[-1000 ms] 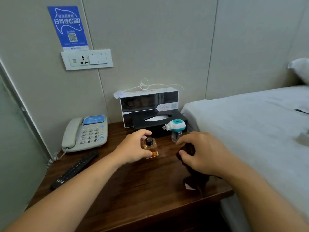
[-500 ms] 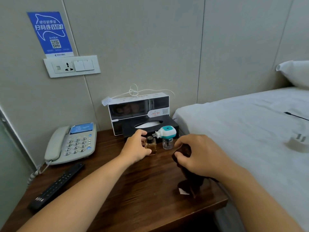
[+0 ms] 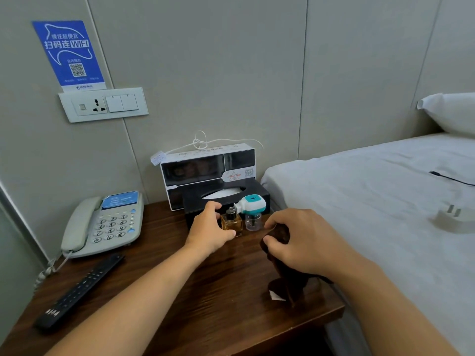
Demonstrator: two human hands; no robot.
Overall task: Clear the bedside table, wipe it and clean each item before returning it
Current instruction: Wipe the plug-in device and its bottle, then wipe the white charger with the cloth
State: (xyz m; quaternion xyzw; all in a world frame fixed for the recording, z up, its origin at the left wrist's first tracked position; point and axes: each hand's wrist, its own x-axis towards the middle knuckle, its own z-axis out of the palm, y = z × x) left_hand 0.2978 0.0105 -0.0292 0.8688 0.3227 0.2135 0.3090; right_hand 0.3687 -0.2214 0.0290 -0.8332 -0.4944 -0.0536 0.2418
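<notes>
Standing upright on counter [image 3: 195,299], square amber bottle [image 3: 232,223] with black cap, before tissue box [image 3: 205,201]. Left grip [image 3: 208,229] curled around bottle. Right grip [image 3: 303,242] clutching brown cloth [image 3: 284,289].

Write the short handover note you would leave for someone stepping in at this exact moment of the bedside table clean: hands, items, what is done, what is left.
Left hand: grip around the amber perfume bottle, which stands on the bedside table beside the plug-in repellent.
Right hand: holds the dark brown cloth, whose lower end hangs to the table.
On the table: telephone and remote at the left, black tissue box and the white-and-black box at the back.
Done: these items look returned.
Left: let go of the bottle; whether anything on the bed still needs cleaning is unclear.
</notes>
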